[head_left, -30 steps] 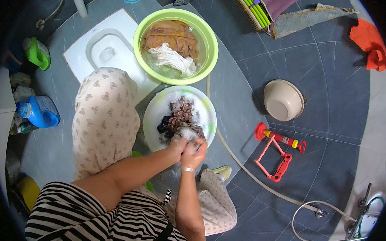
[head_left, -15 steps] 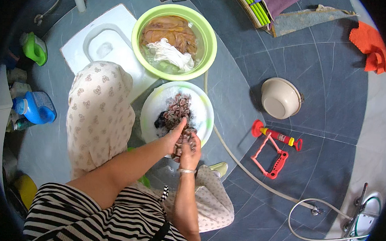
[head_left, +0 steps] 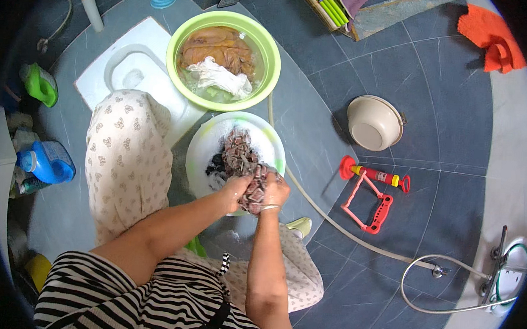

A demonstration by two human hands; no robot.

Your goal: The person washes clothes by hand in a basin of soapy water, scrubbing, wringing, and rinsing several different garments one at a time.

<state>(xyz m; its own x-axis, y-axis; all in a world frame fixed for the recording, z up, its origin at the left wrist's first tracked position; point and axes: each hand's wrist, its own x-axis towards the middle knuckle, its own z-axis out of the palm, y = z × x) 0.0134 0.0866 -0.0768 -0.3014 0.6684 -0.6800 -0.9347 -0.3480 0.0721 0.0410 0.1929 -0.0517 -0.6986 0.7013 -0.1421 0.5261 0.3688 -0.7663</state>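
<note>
A wet, reddish-brown patterned cloth [head_left: 240,151] hangs bunched over the near side of a white basin [head_left: 198,182] of suds. My left hand [head_left: 236,188] grips it from the left, fingers curled round the fabric. On its other side my right hand [head_left: 276,189], with a bangle at the wrist, is closed on the same cloth. Part of the cloth bulges up between both hands, and its far end trails into the foam. Dark fabric [head_left: 217,163] lies in the suds to the left of it.
Beyond the basin stands a green tub [head_left: 275,58] holding water, brown cloth and white cloth. A squat toilet [head_left: 95,75] is at far left. A blue bottle [head_left: 52,162] stands left. Rightward are a hose [head_left: 318,209], a beige bucket [head_left: 373,125] and a red pump [head_left: 379,175].
My hands have drawn apart slightly, the right shifting right and up, with the cloth now bunched between them. The whole view has also shifted a little.
</note>
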